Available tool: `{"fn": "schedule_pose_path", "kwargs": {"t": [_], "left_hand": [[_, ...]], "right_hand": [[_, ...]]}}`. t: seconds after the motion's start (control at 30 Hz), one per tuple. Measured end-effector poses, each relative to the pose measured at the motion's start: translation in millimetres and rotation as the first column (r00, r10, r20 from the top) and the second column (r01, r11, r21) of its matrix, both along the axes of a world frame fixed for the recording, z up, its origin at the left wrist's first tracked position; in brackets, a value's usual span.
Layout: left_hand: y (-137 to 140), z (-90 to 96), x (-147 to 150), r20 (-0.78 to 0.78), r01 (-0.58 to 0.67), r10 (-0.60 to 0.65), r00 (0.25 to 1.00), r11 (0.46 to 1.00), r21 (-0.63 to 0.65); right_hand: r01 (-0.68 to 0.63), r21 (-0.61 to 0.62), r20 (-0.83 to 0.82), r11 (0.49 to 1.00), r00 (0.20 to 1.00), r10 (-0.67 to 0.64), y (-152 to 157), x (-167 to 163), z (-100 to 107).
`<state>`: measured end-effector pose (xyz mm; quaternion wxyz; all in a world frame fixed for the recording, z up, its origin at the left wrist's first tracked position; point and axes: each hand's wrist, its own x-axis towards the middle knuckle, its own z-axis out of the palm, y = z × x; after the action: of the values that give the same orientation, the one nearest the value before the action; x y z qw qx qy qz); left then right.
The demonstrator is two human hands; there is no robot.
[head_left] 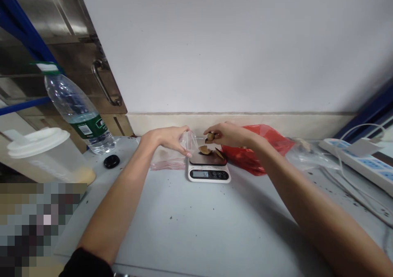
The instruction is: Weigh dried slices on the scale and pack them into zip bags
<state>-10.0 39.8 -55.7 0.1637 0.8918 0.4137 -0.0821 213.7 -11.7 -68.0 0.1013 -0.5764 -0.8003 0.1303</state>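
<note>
A white kitchen scale (227,175) with a dark weighing plate stands near the wall, its display lit and reading what looks like 92. Curved brown dried pieces (204,149) lie on the plate. Above its left edge, my left hand (172,137) grips a small clear zip bag (190,139) between thumb and fingers, the mouth spread. My right hand (225,133) pinches a brownish dried piece (211,136) over the scale; its exact kind is unclear. A red plastic bag (267,139) sits right of the scale, partly behind my right forearm.
Flat zip bags (167,162) are stacked left of the scale. Farther left are a black lid (111,161), a water bottle (80,109) and a lidded plastic cup (46,154). At right lie a clear bag (307,152), a power strip (365,162) and cables (353,191).
</note>
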Motion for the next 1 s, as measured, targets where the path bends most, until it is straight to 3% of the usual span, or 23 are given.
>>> {"fn": "schedule_pose_path", "kwargs": {"t": [0.13,0.33,0.43,0.5,0.6,0.77,0.9,1.0], "left_hand": [[-3.8,2.2,3.0,0.012,0.009,-0.009,1.000,1.000,-0.014],[-5.8,3.0,8.0,0.152,0.083,-0.081,0.985,0.997,-0.007],[-5.5,4.5,7.7,0.196,0.108,-0.103,0.975,0.994,-0.011],[-5.0,6.4,5.3,0.187,0.079,-0.075,0.979,0.997,-0.014],[-4.1,9.8,-0.8,0.177,0.033,-0.031,0.984,0.999,-0.006],[-2.8,13.3,-7.8,0.194,0.024,-0.031,0.981,0.999,0.038],[-2.9,11.8,-5.6,0.151,0.030,-0.038,0.988,0.998,0.059],[-2.2,7.4,-1.4,0.114,0.020,-0.025,0.993,0.999,0.049]], "right_hand": [[0.123,0.017,-0.091,0.992,0.988,-0.121,-10.2,2.2,11.7],[-0.069,0.236,-0.208,0.969,0.971,0.120,-15.6,-9.0,14.2],[0.006,0.287,-0.225,0.958,0.972,0.061,-15.3,-16.0,15.4],[0.074,0.226,-0.197,0.971,0.980,-0.029,-17.7,-17.1,18.7],[0.141,0.063,-0.021,0.988,0.990,-0.140,-22.7,-14.5,22.0],[0.189,-0.138,0.237,0.972,0.959,-0.153,-18.1,-14.0,10.1],[0.181,-0.205,0.245,0.962,0.961,-0.129,-12.5,-16.5,3.0],[0.136,-0.126,0.158,0.983,0.981,-0.115,-16.4,-16.6,9.2]]}}
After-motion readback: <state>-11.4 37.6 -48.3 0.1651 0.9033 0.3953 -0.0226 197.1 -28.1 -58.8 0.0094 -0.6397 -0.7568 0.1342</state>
